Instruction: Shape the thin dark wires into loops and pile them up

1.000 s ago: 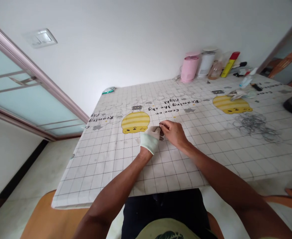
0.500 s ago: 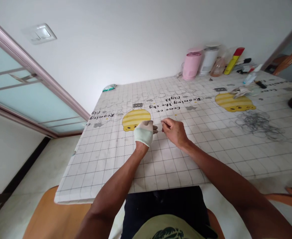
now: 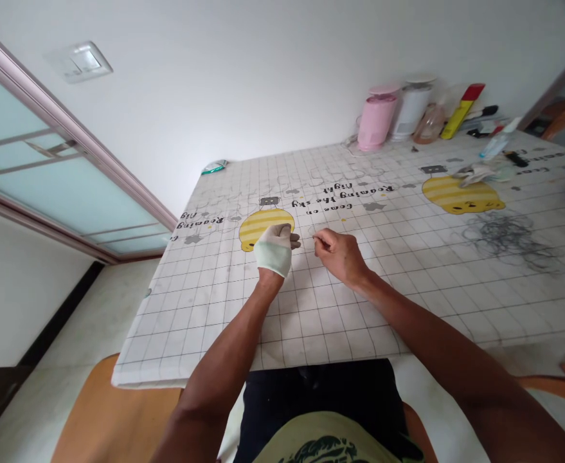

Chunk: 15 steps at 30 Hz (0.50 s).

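Note:
My left hand point(image 3: 273, 247) wears a pale glove and lies low over the printed tablecloth point(image 3: 311, 321), partly covering a yellow striped cartoon print. Its thumb and fingers are pressed together. My right hand point(image 3: 339, 254), bare, is a short gap to the right with thumb and forefinger pinched. Whatever either hand holds is too fine to make out. Farther right on the cloth lies a loose tangle of dark thread-like strands point(image 3: 513, 238). Faint curly strands point(image 3: 330, 173) are spread across the cloth beyond my hands.
Along the wall stand a pink cylinder point(image 3: 377, 122), a white cylinder point(image 3: 411, 112), a bottle point(image 3: 429, 123) and a yellow can with a red top point(image 3: 461, 112). A clear spray bottle point(image 3: 499, 140) and a crumpled glove-like cloth point(image 3: 477, 173) are at the right. A green-edged packet point(image 3: 214, 167) lies at the far left corner.
My left hand has moved slightly left, widening the gap to my right hand. Both hands keep their fingers pinched. The whole view has shifted a little.

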Available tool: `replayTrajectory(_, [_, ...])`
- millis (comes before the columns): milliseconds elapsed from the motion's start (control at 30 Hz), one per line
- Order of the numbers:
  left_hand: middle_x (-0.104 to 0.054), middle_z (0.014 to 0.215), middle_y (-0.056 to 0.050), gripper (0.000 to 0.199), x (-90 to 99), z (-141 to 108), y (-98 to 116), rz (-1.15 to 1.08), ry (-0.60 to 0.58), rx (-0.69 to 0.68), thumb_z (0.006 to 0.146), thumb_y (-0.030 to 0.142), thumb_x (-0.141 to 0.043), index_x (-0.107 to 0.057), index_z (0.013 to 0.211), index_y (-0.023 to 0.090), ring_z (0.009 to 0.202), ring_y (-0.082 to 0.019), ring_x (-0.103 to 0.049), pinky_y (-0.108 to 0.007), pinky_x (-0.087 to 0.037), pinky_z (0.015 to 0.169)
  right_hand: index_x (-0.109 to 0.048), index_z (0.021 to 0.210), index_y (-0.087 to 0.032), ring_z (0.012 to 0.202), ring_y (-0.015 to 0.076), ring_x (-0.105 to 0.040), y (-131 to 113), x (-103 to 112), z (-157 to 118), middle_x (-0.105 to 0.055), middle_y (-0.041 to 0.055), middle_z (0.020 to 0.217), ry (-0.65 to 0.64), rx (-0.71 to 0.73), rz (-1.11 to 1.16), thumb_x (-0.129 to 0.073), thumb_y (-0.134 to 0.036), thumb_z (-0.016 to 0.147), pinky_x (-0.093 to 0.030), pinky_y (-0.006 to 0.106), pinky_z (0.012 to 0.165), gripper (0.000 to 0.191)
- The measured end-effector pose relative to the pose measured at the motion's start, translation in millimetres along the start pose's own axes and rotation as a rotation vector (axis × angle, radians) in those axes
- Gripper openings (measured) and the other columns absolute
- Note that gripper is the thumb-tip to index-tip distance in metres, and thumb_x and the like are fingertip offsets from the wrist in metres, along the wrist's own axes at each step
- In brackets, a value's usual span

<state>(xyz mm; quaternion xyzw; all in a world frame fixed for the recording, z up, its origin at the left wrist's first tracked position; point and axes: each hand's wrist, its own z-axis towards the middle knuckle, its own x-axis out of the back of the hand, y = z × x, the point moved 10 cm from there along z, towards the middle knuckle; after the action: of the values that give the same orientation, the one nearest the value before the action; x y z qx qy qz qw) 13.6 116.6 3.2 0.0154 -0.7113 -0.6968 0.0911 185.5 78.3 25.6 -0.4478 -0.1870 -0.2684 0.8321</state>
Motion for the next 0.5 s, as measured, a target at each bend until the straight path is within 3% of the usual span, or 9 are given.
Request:
replayTrajectory(167, [-0.077, 0.089, -0.011, 0.022, -11.5, 12, -13, 0.128, -0.252, 0.087, 0.091, 0.033, -0.06, -0.07, 0.087, 0.014, 0.079, -0.02, -0.074, -0.03, -0.06, 0.074, -0.065, 0.088, -0.021, 0.06, 0.0147, -0.05, -11, -8, 0, -0.061, 0.0002, 0.068, -0.137, 0.181, -0.113, -0.05, -0.02, 0.099, -0.036, 0.03, 0.061, 0.019])
replayTrajectory(300, [-0.078, 0.099, -0.008, 0.032, -10.6, 14, 0, 0.203, -0.392, -0.016, 0.093, 0.041, -0.057, -0.074, 0.103, 0.016, 0.091, -0.02, -0.073, -0.03, -0.058, 0.084, -0.069, 0.093, -0.022, 0.065, 0.0166, -0.051, -18, -18, -6, -0.062, 0.0022, 0.071, -0.267, 0.34, -0.174, -0.048, -0.018, 0.1, -0.034, 0.03, 0.063, 0.022])
replayTrajectory(400, [-0.078, 0.103, -0.004, 0.035, -6.7, 12, 12, 0.393, -0.38, -0.124, 0.09, 0.042, -0.063, -0.076, 0.115, 0.021, 0.096, -0.02, -0.071, -0.029, -0.054, 0.088, -0.068, 0.089, -0.02, 0.064, 0.0164, -0.048, -25, -23, -12, -0.059, 0.0023, 0.069, -0.305, 0.433, -0.248, -0.045, -0.013, 0.1, -0.031, 0.031, 0.062, 0.027])
replayTrajectory(500, [-0.077, 0.097, -0.001, 0.028, -6.9, 10, 18, 0.618, -0.317, -0.203, 0.09, 0.041, -0.062, -0.079, 0.107, 0.026, 0.094, -0.02, -0.068, -0.028, -0.05, 0.084, -0.065, 0.083, -0.019, 0.063, 0.0163, -0.044, -33, -27, -16, -0.055, 0.0021, 0.067, -0.308, 0.52, -0.345, -0.041, -0.008, 0.1, -0.028, 0.032, 0.06, 0.032])
